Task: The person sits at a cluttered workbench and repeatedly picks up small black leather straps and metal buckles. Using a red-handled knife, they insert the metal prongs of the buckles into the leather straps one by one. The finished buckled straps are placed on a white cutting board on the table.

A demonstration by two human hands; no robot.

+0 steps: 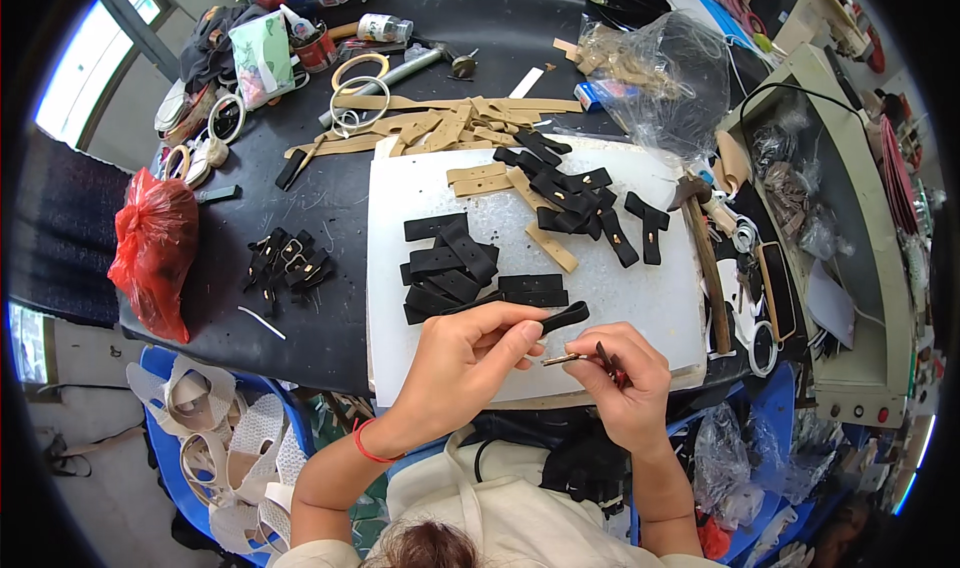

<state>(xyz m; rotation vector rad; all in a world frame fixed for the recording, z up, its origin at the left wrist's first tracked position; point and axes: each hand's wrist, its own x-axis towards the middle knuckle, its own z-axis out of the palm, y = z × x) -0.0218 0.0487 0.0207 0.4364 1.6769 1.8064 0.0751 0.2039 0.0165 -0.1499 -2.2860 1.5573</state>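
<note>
Low in the frame's middle, a folded black strap (pixel 562 318) is pinched between the thumb and fingers of the left hand (pixel 462 353), its looped end sticking out to the right above the white board's (pixel 640 298) lower edge. Just right of it, the right hand (pixel 622 380) has its fingers curled shut around a thin tool (pixel 578 358), whose metal tip points left toward the left thumb; a dark red handle end shows by the fingers. A red band (pixel 362 446) circles the left wrist.

Above the hands, on the board, lies a heap of flat black pieces (pixel 450 268), and further up right a second spread of black strips (pixel 575 193) mixed with tan ones (pixel 552 248). A hammer (pixel 705 253) lies along the board's right edge.

Beyond the board, at upper middle, tan strips (pixel 440 123) are piled on the dark table (pixel 330 208). Left of the board sits a small cluster of buckled black bits (pixel 285 263), and at far left a red plastic bag (pixel 152 253). A clear bag (pixel 665 78) of tan parts fills the upper right. White sandals (pixel 225 438) lie in a blue bin at lower left.
</note>
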